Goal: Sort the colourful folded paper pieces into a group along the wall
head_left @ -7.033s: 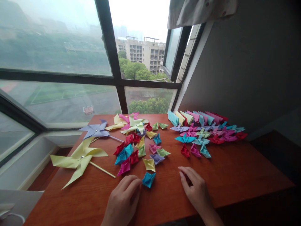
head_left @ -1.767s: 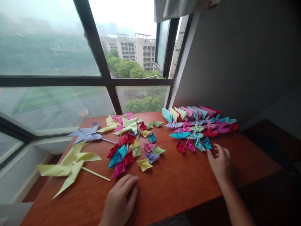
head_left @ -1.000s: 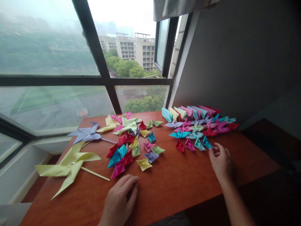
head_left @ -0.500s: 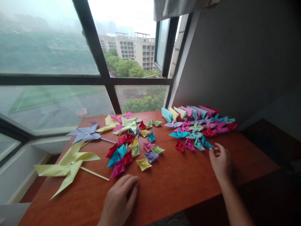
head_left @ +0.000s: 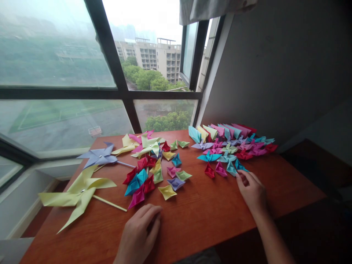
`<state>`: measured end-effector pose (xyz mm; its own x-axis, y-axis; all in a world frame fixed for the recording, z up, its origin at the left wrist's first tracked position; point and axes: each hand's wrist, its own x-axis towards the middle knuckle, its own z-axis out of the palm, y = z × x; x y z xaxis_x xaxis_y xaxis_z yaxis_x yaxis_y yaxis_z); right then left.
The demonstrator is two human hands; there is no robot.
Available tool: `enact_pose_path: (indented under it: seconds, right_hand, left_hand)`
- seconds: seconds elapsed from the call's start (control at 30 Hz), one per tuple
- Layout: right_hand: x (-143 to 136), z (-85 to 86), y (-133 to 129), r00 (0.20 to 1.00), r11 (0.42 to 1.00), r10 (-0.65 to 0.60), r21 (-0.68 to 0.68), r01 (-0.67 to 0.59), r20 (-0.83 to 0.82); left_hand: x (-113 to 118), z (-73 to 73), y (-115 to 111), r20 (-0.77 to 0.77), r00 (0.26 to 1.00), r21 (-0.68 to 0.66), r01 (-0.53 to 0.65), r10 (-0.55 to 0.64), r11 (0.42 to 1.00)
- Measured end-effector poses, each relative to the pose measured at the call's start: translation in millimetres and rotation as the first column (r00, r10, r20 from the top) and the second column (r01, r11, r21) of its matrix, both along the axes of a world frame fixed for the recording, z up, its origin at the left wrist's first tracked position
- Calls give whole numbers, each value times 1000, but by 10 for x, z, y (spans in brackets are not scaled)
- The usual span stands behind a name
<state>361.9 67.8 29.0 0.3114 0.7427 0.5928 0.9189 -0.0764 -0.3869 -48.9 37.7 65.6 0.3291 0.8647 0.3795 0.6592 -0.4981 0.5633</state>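
Note:
On the table, my left hand [head_left: 140, 231] rests loosely curled with its thumb apart from the fingers, holding nothing. Just beyond it lie a magenta paper boat [head_left: 136, 198] and a yellow paper boat [head_left: 167, 192]. My right hand [head_left: 253, 192] has thumb and forefinger brought together at the near right tip of a light blue paper boat [head_left: 231, 169]. Behind those fingertips, partly covered, is a darker blue paper boat [head_left: 241, 166]. A magenta paper boat [head_left: 221, 169] and a red one [head_left: 209, 171] stand to the left in the same row.
Several paper pinwheels, among them a yellow one [head_left: 82, 191] and a lilac one [head_left: 101, 157], lie on the left of the wooden table [head_left: 198, 216]. Folded paper cranes [head_left: 209, 156] fill rows at the back right. Windows [head_left: 159, 110] border the far side.
My right hand has shifted left, from the darker blue boat's right tip to the light blue boat's edge. The left hand stays where it was.

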Motion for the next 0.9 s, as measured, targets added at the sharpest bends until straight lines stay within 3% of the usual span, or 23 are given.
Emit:
enact_pose_path:
  seconds: [0.33,0.67,0.77,0.9]
  right_hand:
    - [7,-25,10,999,1000,27,9,-27,38]
    - [-34,66,-55,993,983,28,176,-48,112]
    - [-259,115,-119,984,968,145,191,-163,105]
    - [-874,152,-205,914,912,404,101,-399,-38]
  left_hand:
    - [-13,-15,2,-1,1000,-7,-4,4,1000]
    - [-16,-16,-17,13,1000,25,-24,24,999]
    - [-13,-16,-30,21,998,52,-63,62,997]
    - [-2,-11,-25,18,994,62,-108,107,992]
